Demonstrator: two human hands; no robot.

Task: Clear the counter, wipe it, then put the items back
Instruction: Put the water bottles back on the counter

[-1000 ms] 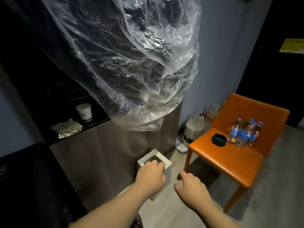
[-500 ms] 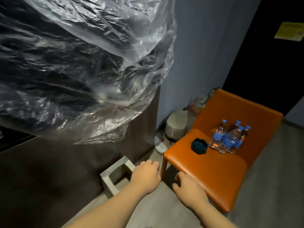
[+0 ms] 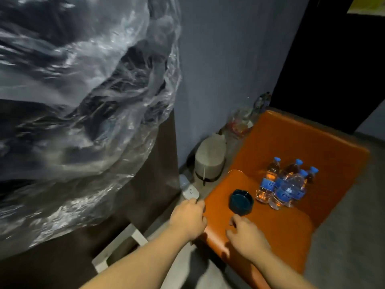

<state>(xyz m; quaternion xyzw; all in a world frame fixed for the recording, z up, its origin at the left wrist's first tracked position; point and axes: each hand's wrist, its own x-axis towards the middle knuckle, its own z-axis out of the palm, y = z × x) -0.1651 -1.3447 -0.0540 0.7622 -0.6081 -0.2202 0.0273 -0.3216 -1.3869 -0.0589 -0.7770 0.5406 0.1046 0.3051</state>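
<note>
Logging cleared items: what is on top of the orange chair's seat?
Four blue-capped water bottles and a dark ashtray stand on the chair seat; the right hand hides a patch near its front.

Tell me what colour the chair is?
Orange. The chair shows best in the head view.

A: Your left hand [image 3: 188, 219] sits at the front corner of the orange chair [image 3: 291, 232], fingers curled; whether it grips the seat, I cannot tell.

B: Your right hand [image 3: 248, 236] hovers over the seat, fingers loosely bent, just short of the dark ashtray [image 3: 241, 202].

A: Four water bottles [image 3: 289, 189] stand clustered behind it.

B: A clear plastic bag [image 3: 83, 122] fills your upper left.
</note>
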